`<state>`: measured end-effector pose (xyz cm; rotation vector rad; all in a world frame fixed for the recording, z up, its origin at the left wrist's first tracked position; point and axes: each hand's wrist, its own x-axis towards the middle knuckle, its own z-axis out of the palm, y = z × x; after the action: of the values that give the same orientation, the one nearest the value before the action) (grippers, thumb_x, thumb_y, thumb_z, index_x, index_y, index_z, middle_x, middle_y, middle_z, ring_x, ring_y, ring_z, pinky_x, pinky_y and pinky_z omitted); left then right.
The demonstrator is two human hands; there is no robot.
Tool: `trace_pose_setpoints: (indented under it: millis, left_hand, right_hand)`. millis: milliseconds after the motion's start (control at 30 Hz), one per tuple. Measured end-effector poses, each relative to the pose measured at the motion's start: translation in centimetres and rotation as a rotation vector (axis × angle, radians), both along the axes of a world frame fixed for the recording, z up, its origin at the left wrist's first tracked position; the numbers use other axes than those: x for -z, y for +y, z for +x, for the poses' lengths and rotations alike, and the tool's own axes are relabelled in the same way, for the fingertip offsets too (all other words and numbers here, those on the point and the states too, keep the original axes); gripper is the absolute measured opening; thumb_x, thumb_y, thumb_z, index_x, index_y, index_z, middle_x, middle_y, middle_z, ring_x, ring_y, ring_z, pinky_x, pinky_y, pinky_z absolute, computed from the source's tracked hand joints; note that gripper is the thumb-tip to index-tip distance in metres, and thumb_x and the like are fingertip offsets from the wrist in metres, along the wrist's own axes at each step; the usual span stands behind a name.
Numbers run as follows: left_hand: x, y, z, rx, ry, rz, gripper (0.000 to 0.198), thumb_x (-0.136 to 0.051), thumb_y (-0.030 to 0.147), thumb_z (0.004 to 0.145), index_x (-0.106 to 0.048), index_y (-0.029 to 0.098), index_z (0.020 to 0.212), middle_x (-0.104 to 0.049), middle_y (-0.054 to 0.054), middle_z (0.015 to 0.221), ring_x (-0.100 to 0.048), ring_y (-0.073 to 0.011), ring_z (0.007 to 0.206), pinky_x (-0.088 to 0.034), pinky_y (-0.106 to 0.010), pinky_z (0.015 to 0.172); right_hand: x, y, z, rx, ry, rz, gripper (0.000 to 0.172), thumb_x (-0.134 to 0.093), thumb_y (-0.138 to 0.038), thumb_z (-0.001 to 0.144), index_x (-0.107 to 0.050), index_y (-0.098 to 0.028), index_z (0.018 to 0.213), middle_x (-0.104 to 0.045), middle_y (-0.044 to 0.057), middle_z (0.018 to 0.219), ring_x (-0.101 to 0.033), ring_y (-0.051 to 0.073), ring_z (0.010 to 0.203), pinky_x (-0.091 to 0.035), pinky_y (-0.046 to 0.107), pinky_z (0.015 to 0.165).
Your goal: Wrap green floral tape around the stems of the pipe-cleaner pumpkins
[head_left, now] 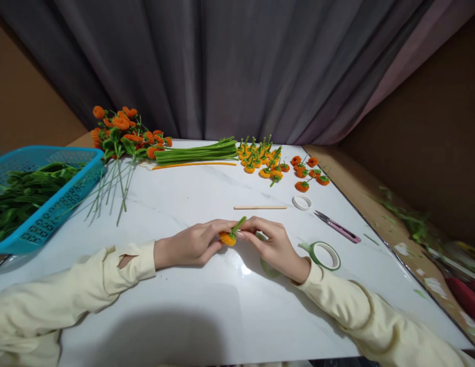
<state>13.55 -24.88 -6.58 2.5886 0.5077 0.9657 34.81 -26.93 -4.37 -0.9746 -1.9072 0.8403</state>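
Note:
Near the middle of the white table, a small yellow-orange fuzzy pipe-cleaner flower [227,238] with a short green stem is held between both hands. My left hand [197,242] pinches the flower head from the left. With thumb and forefinger, my right hand [273,244] grips the green stem side; its exact fingertip contact is partly hidden. Just beyond the hands lies a thin wooden stick [260,207]. Right of my right hand rests a roll of green tape [326,256], its loose end pointing left.
A blue basket [65,214] of green leaves stands at left. Behind are orange flowers [120,122], green pipe cleaners [197,152], yellow flower heads [260,155] and orange flower heads [302,186]. White tape [301,202] and thread snips [336,226] lie right. A curtain [237,66] hangs behind.

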Motion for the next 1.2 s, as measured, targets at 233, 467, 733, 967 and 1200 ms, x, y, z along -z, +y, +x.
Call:
trace_pose_setpoints:
  millis: [233,467,733,967,1200]
  left_hand:
    - [0.0,-0.1,0.0,0.042,0.043,-0.099,0.051,-0.043,0.006,0.086,-0.028,0.017,0.133,-0.056,-0.017,0.123,-0.061,-0.0217,0.107,-0.054,-0.033,0.085]
    - [-0.8,-0.1,0.5,0.094,-0.190,-0.717,0.039,-0.056,0.014,0.084,-0.038,0.020,0.118,-0.056,-0.014,0.120,-0.062,-0.0188,0.101,-0.054,-0.035,0.085]
    - [-2.1,1.3,0.7,0.249,-0.217,-1.588,0.030,-0.055,0.038,0.089,-0.056,0.012,0.105,-0.067,-0.012,0.090,-0.070,-0.0194,0.070,-0.054,-0.022,0.048]
    - [-2.0,1.3,0.7,0.210,-0.320,-1.632,0.026,-0.069,0.030,0.081,-0.054,0.014,0.093,-0.070,-0.006,0.082,-0.071,-0.0171,0.071,-0.057,-0.022,0.065]
    - [-2.0,1.3,0.6,0.209,-0.374,-1.517,0.031,-0.074,0.023,0.076,-0.053,0.017,0.098,-0.064,0.001,0.079,-0.070,-0.0139,0.067,-0.058,-0.023,0.062]
  right_hand:
    - [0.1,0.2,-0.1,-0.002,0.109,-0.146,0.016,-0.065,-0.026,0.081,-0.055,-0.020,0.093,-0.068,0.001,0.073,-0.063,0.014,0.066,-0.047,0.023,0.059]
    - [0.0,0.3,0.0,0.039,0.081,-0.103,0.013,-0.062,-0.031,0.083,-0.061,-0.018,0.080,-0.068,0.003,0.075,-0.062,0.014,0.064,-0.049,0.024,0.058]
    - [-0.1,-0.2,0.0,-0.006,0.076,0.033,0.016,-0.062,-0.021,0.082,-0.058,-0.018,0.067,-0.065,0.002,0.066,-0.058,0.012,0.059,-0.047,0.024,0.057]
    - [0.0,0.1,-0.1,-0.018,0.197,-0.133,0.020,-0.066,-0.023,0.079,-0.058,-0.018,0.062,-0.065,0.002,0.066,-0.058,0.012,0.058,-0.047,0.024,0.055]
    - [0.1,0.5,-0.1,0.009,0.325,-0.399,0.028,-0.076,-0.036,0.068,-0.058,-0.016,0.061,-0.064,0.002,0.064,-0.051,0.008,0.048,-0.044,0.022,0.047]
